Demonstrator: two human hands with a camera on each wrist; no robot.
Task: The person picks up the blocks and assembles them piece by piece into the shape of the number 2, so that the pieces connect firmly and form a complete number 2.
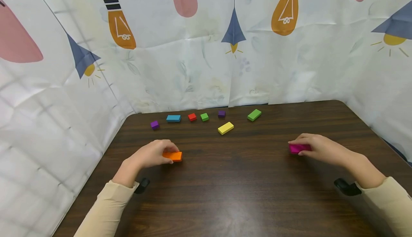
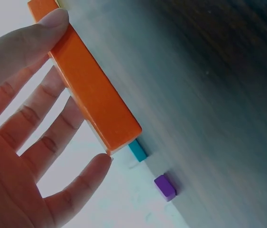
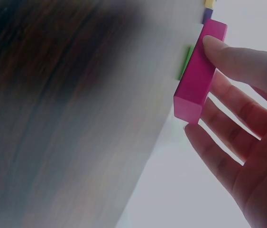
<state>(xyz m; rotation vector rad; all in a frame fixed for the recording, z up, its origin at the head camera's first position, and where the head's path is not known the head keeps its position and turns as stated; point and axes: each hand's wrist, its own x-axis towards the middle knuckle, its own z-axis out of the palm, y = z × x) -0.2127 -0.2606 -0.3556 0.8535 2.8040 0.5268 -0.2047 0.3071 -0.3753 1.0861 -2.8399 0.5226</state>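
Note:
My left hand (image 1: pixel 157 153) pinches an orange rectangular block (image 1: pixel 173 156) over the left part of the table. In the left wrist view the thumb lies on one face of the orange block (image 2: pixel 93 90), with the fingers behind it. Far to the right, my right hand (image 1: pixel 322 148) holds a magenta rectangular block (image 1: pixel 297 148) between thumb and fingers. The right wrist view shows the magenta block (image 3: pixel 200 76) with the thumb pressed near one end and fingertips along its other side. A wide stretch of table separates the two hands.
Along the back of the dark wooden table (image 1: pixel 231 187) lie a purple cube (image 1: pixel 155 125), a blue block (image 1: pixel 173 118), a red cube (image 1: pixel 192 117), a green cube (image 1: pixel 204 117), a dark purple cube (image 1: pixel 221 114), a yellow block (image 1: pixel 226 128) and a green block (image 1: pixel 254 115). A patterned curtain (image 1: pixel 199 69) hangs behind.

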